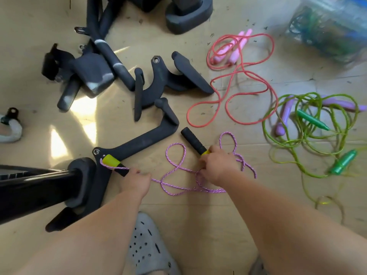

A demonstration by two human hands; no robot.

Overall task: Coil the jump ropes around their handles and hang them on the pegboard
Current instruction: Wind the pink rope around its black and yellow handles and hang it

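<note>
A pink braided jump rope (174, 167) lies in loose loops on the wooden floor between my hands. My left hand (136, 180) grips one black handle with a yellow end (114, 162). My right hand (217, 167) grips the other black and yellow handle (193, 142), which points up and left. A red rope with pink handles (238, 76) lies farther back. A green rope with green handles (309, 133) lies tangled at the right, with purple handles (286, 114) among it. No pegboard is in view.
Black foam-covered gym bar attachments (151, 86) lie scattered at the upper left and centre. A black machine leg and base (59, 187) sits at the left. A clear plastic bin (329, 28) holding ropes stands at the top right. My grey clog (148, 249) is at the bottom.
</note>
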